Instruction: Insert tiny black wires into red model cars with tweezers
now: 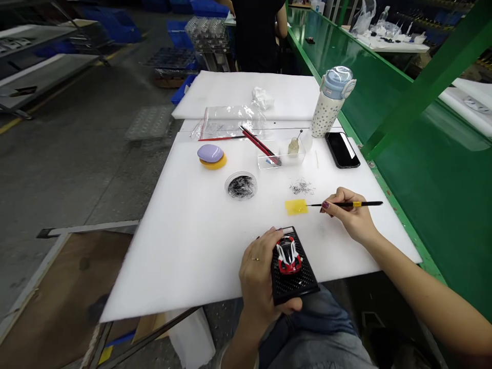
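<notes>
My left hand (259,271) is wrapped round a black display base (282,291) at the table's near edge. On that base sits a small red, white and black model car (288,256). Between thumb and fingers, my right hand (351,215) pinches a thin black paintbrush (369,203) with a yellow band on its handle. The brush tip touches or hovers over the edge of a yellow sticky square (295,207); I cannot tell which. Just beyond the square lie loose fine black strands (302,186). A round clear dish (241,185) to the left holds more such strands.
Farther back on the white table (184,230) are a purple and yellow oval object (211,155), red-black tweezers (261,146), a clear tray (265,164), a small glass bottle (293,147), a phone (342,149) and a tumbler (330,102). A person (259,33) sits beyond.
</notes>
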Motion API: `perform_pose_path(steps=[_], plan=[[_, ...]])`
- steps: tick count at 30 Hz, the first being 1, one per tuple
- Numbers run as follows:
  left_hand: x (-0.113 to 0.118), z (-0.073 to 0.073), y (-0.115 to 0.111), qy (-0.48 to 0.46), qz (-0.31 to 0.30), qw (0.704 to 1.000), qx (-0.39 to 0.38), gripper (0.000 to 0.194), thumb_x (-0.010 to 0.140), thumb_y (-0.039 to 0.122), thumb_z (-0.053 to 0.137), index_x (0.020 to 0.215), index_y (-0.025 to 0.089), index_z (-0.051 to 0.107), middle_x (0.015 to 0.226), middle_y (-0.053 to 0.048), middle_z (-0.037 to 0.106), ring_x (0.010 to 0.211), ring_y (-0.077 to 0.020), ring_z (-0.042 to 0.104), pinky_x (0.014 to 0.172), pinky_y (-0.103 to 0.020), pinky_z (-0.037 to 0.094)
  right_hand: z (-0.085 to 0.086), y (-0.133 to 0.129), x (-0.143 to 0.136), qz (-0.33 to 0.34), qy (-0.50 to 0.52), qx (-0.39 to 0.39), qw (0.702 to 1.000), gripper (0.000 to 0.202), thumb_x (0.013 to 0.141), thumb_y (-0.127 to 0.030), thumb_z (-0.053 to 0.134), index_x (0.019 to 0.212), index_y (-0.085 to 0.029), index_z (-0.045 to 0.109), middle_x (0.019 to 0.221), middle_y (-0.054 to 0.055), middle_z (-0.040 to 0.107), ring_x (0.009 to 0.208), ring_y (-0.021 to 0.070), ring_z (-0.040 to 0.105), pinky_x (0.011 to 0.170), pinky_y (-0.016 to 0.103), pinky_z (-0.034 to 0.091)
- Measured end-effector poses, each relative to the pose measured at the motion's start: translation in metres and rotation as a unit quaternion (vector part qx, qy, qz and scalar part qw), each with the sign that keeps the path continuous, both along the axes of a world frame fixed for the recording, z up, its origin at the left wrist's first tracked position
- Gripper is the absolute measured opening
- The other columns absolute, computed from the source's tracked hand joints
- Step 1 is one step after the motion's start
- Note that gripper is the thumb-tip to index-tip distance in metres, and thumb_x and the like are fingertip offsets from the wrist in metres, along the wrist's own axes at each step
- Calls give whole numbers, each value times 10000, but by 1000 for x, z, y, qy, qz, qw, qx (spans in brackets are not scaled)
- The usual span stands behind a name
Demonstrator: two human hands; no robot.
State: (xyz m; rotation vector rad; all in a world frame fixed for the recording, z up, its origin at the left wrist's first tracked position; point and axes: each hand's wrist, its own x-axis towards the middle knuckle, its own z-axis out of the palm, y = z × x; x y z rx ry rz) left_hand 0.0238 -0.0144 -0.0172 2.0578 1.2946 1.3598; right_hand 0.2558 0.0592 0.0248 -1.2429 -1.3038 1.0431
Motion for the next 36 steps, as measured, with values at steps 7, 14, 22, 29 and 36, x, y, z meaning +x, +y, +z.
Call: perform_pose_path(steps=[7, 14, 22, 29, 36], plan=[[1, -3, 0, 9, 10, 1000, 10, 977, 831, 942, 205, 1347, 197, 569, 1289, -142, 714, 1240, -320, 662, 1037, -467, 494, -14, 7, -11, -22, -35, -8, 999, 362, 700, -470, 862, 638, -207, 622, 663, 59, 724, 587, 156, 601, 530, 283, 437], [2, -2, 1, 7, 6, 1000, 9, 973, 830, 942, 222, 1350, 197, 569, 1274, -135, 719, 1244, -314, 661, 1045, -458, 490, -17, 5, -11, -24, -48, -15, 998, 346, 700, -461, 859, 654, -208, 628, 667, 51, 708, 591, 157, 588, 537, 290, 422], [0, -1, 0, -1, 2, 1000, -2, 972, 829, 944, 224, 1346, 198, 572, 1287, -132, 712, 1257, -315, 651, 1051, -455, 479, -11, -3, -10, -19, 5, 22, 1000, 343, 754, -391, 861, 646, -214, 588, 672, 30, 699, 609, 156, 605, 540, 290, 425], [6, 10, -2, -22, 6, 998, -52, 909, 850, 921, 262, 1332, 212, 565, 1296, -115, 706, 1241, -305, 647, 1046, -461, 455, -5, -47, -49, -42, 185, 111, 975, 288, 865, -248, 791, 729, -227, 538, 626, -28, 625, 596, 139, 588, 554, 280, 443], [14, 10, 0, -45, 37, 998, -31, 910, 826, 938, 254, 1274, 213, 574, 1191, -102, 732, 1217, -307, 664, 1038, -466, 475, -10, -60, -70, -22, 202, 105, 973, 224, 892, -269, 760, 761, -242, 580, 627, -25, 582, 613, 158, 536, 642, 361, 487]])
